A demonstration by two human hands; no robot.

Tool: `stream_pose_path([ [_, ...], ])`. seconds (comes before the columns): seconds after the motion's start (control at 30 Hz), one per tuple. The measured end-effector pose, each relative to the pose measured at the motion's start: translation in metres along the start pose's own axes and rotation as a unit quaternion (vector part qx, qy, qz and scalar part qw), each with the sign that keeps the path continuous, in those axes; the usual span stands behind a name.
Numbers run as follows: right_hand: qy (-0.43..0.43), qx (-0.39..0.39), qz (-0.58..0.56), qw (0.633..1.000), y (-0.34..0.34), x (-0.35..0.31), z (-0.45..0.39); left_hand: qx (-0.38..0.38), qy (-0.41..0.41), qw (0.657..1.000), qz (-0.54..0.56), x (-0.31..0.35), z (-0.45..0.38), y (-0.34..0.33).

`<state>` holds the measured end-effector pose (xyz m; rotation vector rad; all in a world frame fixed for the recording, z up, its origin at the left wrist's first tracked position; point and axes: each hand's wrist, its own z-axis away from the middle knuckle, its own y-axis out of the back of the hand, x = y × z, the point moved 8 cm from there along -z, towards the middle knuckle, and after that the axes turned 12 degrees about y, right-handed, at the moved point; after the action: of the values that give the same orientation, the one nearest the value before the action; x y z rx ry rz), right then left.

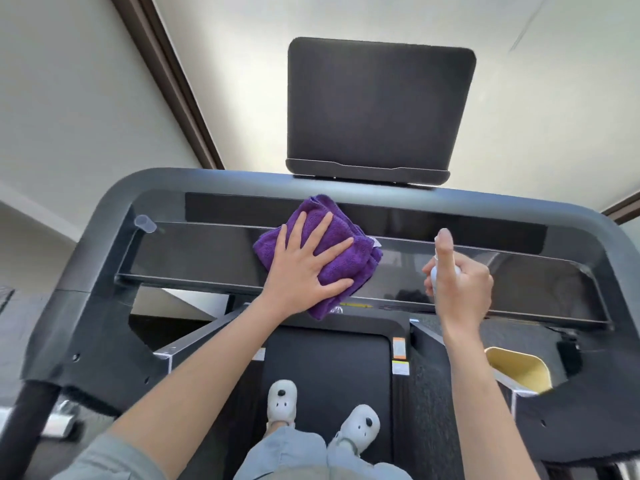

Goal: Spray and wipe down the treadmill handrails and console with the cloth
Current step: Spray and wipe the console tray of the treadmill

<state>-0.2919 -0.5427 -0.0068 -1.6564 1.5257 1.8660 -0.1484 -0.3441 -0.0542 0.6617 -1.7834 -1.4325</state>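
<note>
The left hand [304, 268] lay flat with fingers spread, pressing the folded purple cloth [341, 252] onto the glossy black console panel [194, 251], just left of the panel's middle and overlapping its near edge. The right hand [460, 285] was curled round a small white spray bottle [437, 271], forefinger raised on top as if on the pump, held just above the right half of the same panel. The grey frame and handrails [114, 209] curved round the console's far edge and down both sides; a dark tablet-like screen [379, 109] stood upright beyond the far edge, and a clear cap-like tube [145, 224] sat at the far left corner.

The step appeared to be wiping the console, with the handrails likely left to do. To do it well, the palm should keep even pressure and sweep in long overlapping passes from the middle toward each end. Spray would best be light and aimed at the panel, not the screen, so no liquid pools along the near lip.
</note>
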Motion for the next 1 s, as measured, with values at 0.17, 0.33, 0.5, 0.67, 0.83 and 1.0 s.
stream_pose_path([
  [0.17,0.01,-0.021,-0.001,1.0,-0.043,-0.024,0.013,0.007,0.045,0.999,-0.006,-0.068,0.026,0.016],
  [0.33,0.001,-0.039,-0.001,0.999,-0.067,-0.038,0.021,0.023,0.109,0.994,-0.008,-0.124,0.05,0.026],
  [0.5,0.0,-0.025,0.01,1.0,-0.056,-0.04,0.012,-0.011,0.17,0.985,-0.008,-0.141,0.013,0.023],
  [0.67,0.012,-0.023,0.014,1.0,-0.044,-0.04,0.003,-0.026,0.15,0.988,0.008,-0.154,0.014,0.028],
  [0.83,0.011,-0.045,0.006,0.999,-0.061,-0.04,0.002,-0.016,0.194,0.981,0.011,-0.169,0.028,0.029],
  [1.0,0.02,-0.065,-0.004,0.998,-0.08,-0.048,0.0,-0.004,0.193,0.981,0.016,-0.165,0.017,0.03],
])
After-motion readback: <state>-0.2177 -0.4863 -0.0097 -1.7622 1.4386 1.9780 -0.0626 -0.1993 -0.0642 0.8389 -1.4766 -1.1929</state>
